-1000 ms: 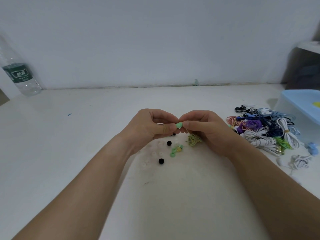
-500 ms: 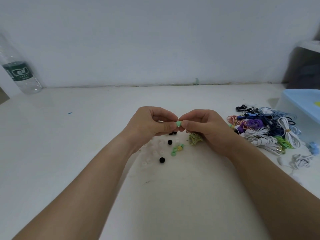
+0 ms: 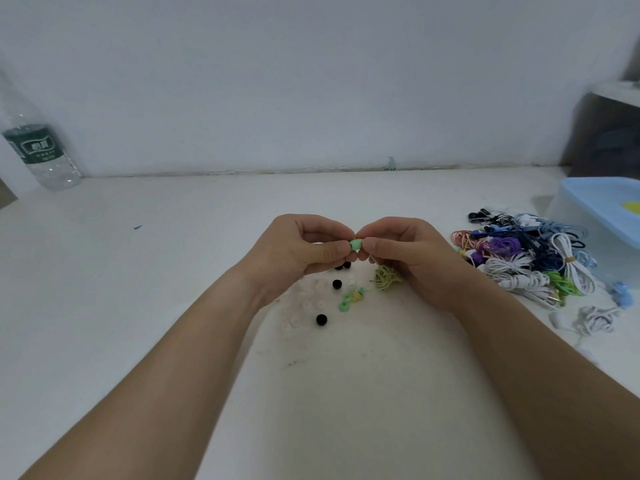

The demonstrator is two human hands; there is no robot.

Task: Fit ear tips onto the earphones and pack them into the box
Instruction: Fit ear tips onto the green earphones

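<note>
Just above the coiled yellow-green earphone cable (image 3: 386,278), the green ear tip (image 3: 355,244) lies axis left-to-right, pinched by the left hand (image 3: 304,251). The right hand (image 3: 408,258), nearer the coil, pinches the hidden earbud against it.

My forearms (image 3: 194,348) are bare along their whole visible length, and my left hand (image 3: 298,252) and right hand (image 3: 412,258) are bare too, with short, plain thumbnails (image 3: 343,248).

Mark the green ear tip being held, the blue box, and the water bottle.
green ear tip (image 3: 355,244), head view, its exposed middle.
blue box (image 3: 594,202), head view, bare left part of its lid.
water bottle (image 3: 38,147), head view, its green label.
</note>
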